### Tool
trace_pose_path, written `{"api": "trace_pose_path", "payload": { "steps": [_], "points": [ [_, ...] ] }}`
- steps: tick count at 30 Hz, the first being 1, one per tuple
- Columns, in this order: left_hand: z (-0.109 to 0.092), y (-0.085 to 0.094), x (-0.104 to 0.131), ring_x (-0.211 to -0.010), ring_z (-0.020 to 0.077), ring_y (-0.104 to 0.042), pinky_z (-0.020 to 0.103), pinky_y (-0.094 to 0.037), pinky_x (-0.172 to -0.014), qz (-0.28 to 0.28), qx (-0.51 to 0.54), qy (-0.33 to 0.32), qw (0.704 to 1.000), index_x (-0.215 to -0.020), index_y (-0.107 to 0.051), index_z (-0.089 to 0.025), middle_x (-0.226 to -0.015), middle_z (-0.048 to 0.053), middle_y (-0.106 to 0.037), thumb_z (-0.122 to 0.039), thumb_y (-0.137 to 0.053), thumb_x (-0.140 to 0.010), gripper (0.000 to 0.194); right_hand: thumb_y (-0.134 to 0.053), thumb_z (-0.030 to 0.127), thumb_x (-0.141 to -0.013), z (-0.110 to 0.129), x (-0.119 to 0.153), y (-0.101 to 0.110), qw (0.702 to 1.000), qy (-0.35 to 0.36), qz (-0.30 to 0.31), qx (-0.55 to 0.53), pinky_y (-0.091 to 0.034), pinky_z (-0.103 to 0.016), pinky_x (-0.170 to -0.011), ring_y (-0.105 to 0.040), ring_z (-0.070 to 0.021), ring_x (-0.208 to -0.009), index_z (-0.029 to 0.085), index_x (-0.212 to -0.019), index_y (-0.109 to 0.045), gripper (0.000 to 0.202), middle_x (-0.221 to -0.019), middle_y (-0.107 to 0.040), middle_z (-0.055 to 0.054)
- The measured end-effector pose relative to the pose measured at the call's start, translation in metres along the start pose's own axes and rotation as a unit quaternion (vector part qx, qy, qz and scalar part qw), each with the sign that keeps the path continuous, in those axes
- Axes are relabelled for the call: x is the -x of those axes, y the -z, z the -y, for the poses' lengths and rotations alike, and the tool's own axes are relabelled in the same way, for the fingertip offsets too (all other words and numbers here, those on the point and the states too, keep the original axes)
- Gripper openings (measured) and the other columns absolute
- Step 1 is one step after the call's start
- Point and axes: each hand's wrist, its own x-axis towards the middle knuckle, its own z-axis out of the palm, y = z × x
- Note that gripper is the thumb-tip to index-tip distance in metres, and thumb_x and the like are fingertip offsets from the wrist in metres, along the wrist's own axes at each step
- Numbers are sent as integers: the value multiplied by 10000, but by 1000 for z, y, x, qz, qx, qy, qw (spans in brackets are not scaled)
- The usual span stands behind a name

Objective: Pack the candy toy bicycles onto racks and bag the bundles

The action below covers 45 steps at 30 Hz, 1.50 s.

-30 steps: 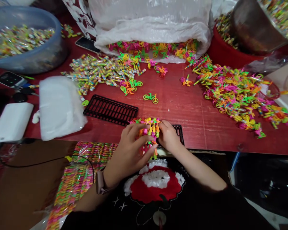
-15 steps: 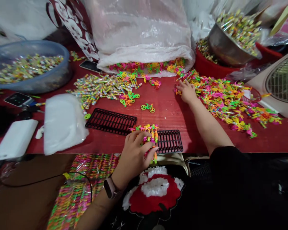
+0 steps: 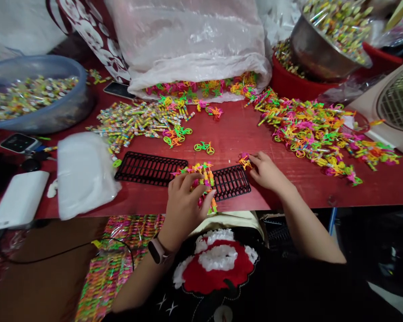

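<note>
My left hand (image 3: 187,197) is curved over the left part of a black slotted plastic rack (image 3: 231,182) near the table's front edge. Its fingers and thumb close around that part, where upright colourful plastic toys (image 3: 207,175) fill the slots; the palm hides some of them. Just past the rack's right end, my right hand (image 3: 267,173) pinches small toy bicycles (image 3: 244,160), orange and purple, low over the table. A second black rack (image 3: 151,169), with bare slots, lies to the left. A green and yellow toy bicycle (image 3: 204,147) lies behind the racks.
Heaps of toy bicycles (image 3: 309,129) and wrapped candy tubes (image 3: 130,123) cover the back of the red table (image 3: 231,129). A white sack (image 3: 195,40) opens behind. A blue basin (image 3: 83,98), clear bags (image 3: 87,174) and a power bank (image 3: 20,200) are left; a fan (image 3: 396,103) is right.
My right hand has drawn back from the heap at right towards the rack, bringing toy bicycles with it. My left hand stays over the rack, whose right end is now tilted slightly upward.
</note>
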Motion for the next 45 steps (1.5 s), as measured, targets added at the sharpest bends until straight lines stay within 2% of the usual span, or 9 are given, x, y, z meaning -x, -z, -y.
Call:
{"api": "trace_pose_path", "payload": {
  "steps": [6,9,11,14,18,25,30,36,45],
  "points": [
    [1,0,0,-1160,313,-559,526,-453,-1013,6,-3,2,1000,-973,-632,-227,-1246,94,-671,-288,-744,-925,136,-628,330,-941,-8,47,0,978,-118,-129,-111,-547,-426,-858,-624,-258,-862,194,-996,-724,175,-936,-657,-98],
    [2,0,0,-1167,312,-560,526,-446,-1022,24,-5,2,1000,-999,-646,-224,-1260,95,-664,-298,-726,-938,125,-627,425,-965,15,55,-14,939,-163,-202,-227,-553,-389,-767,-627,-233,-798,219,-989,-699,220,-895,-678,-75],
    [2,0,0,-1171,312,-558,524,-444,-1027,30,-7,2,1000,-1001,-653,-221,-1272,95,-662,-304,-714,-948,116,-582,506,-995,45,57,-32,893,-176,-185,-370,-544,-340,-642,-616,-197,-676,245,-1045,-677,282,-814,-678,-34],
    [1,0,-1,-1164,307,-555,522,-442,-1029,29,-12,3,1000,-1000,-655,-223,-1272,91,-662,-325,-690,-967,113,-586,543,-987,95,54,-61,841,-146,-80,-514,-538,-310,-557,-585,-167,-566,255,-1040,-637,297,-721,-640,5],
    [1,-1,-1,-1173,311,-545,520,-446,-1026,28,-19,7,999,-1012,-656,-230,-1279,92,-656,-342,-674,-975,119,-647,372,-945,128,46,-80,881,-56,-65,-465,-584,-335,-719,-653,-194,-800,240,-1049,-624,169,-934,-672,-50],
    [3,-2,1,-1184,321,-543,527,-447,-1020,22,-17,5,1000,-1019,-643,-232,-1292,92,-659,-297,-698,-955,106,-573,189,-958,118,46,-65,928,19,-67,-366,-548,-438,-940,-655,-254,-1004,242,-1069,-653,147,-1068,-707,-84],
    [2,-3,1,-1191,322,-539,522,-451,-1028,19,-21,7,1000,-1011,-638,-224,-1308,91,-655,-260,-731,-928,130,-545,28,-789,119,53,-66,965,65,-72,-243,-523,-496,-935,-581,-315,-1059,224,-1068,-656,359,-1091,-663,-115],
    [1,0,-1,-1213,329,-541,535,-447,-1046,38,-21,7,999,-1028,-633,-218,-1312,101,-655,-258,-722,-939,133,-532,-10,-754,122,45,-62,976,67,-33,-206,-523,-439,-845,-549,-289,-956,207,-977,-631,327,-971,-631,-97],
    [-13,6,-10,-1256,361,-514,577,-434,-1052,37,-56,-5,998,-1159,-689,-233,-1341,112,-654,-316,-717,-952,225,-554,-22,-783,128,44,-66,983,80,-13,-166,-523,-437,-910,-542,-278,-1019,176,-998,-656,310,-1068,-643,-120]
  ]
}}
